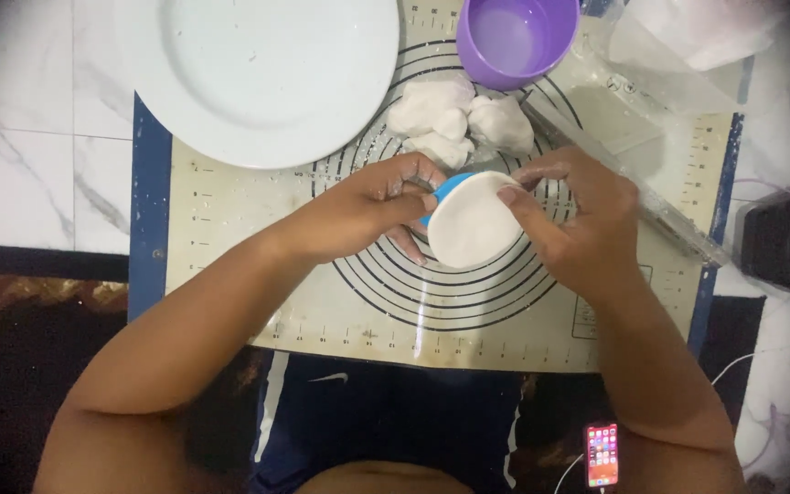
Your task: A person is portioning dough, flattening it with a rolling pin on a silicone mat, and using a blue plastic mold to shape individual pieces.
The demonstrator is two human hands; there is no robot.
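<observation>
I note the baking mat [230, 274] lies flat on the table [20, 110], giving a clean work surface; the white plate [258, 73] and purple cup [514, 37] sit at its far edge, within reach. Dough lumps [459, 123] wait just beyond my hands. My left hand [368, 210] and right hand [578, 224] both close around a blue round mould [445, 187], fingers pressing the dough disc [470, 222], which looks smooth, white and slightly domed.

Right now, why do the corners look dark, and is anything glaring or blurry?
Head view: wide-lens vignette blackens the corners and bends the edges; overhead light glares softly on the plate; both hands and the dough disc are fairly sharp; the rolling pin is transparent and hard to trace.
</observation>
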